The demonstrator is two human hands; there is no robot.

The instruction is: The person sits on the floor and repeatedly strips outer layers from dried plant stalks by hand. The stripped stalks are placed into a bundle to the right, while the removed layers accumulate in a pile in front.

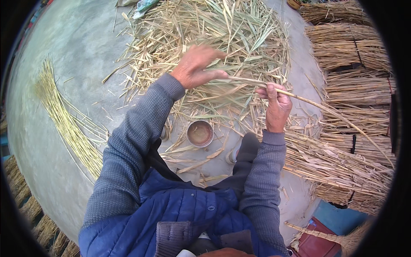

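Right hand (277,109) pinches long, thin tan reed stalk (308,100), bowing lower-right; left hand (195,66), fingers parted, at its left tip, contact unclear.

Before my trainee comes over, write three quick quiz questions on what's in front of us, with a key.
1. Which of the person's hands grips the long stalk?

2. True or false: the round bowl stands on the floor between the leaf pile and the blue vest.

3. Where does the bunch of yellow-green stalks lie?
a) inside the bowl
b) on the floor at the person's left
c) across the person's lap

Key: 1. The right hand. 2. True. 3. b.
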